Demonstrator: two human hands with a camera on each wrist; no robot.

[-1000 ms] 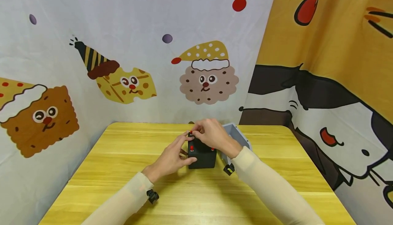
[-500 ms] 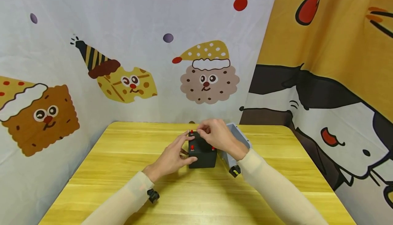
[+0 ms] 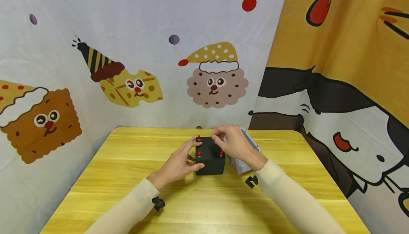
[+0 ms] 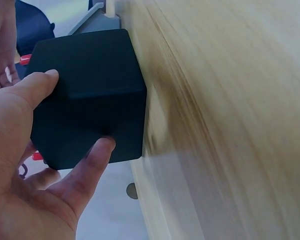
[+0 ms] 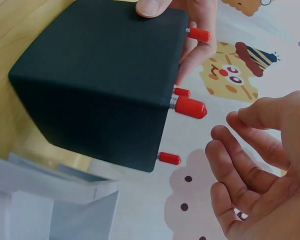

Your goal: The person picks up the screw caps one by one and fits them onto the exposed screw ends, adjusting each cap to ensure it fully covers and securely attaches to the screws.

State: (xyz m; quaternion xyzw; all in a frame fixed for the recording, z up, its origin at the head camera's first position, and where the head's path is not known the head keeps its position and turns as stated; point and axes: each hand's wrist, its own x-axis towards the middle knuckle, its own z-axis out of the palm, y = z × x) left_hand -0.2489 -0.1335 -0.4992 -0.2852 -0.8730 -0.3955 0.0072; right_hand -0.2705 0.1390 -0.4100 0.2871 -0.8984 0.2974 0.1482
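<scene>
A black box [image 3: 210,156] stands on the wooden table, with several red caps [image 5: 191,107] on threaded studs along its top face. My left hand [image 3: 176,162] holds the box at its left side. In the left wrist view the thumb is on one face, and another fingertip [image 4: 104,146] touches the adjoining face. Over the far right part of the box hovers my right hand [image 3: 234,142], fingers loosely bent. Seen from the right wrist, that hand [image 5: 260,165] holds nothing and is apart from the caps. In the head view it hides the far right cap.
Right of the box, partly behind the right hand, is a grey open container [image 3: 239,166]; its pale walls [image 5: 85,185] show in the right wrist view. A printed curtain [image 3: 134,42] hangs behind the wooden table [image 3: 127,163].
My right hand has left the far left cap and moved right across the box top, uncovering that cap and the near right one. The left hand and the box stay put.
</scene>
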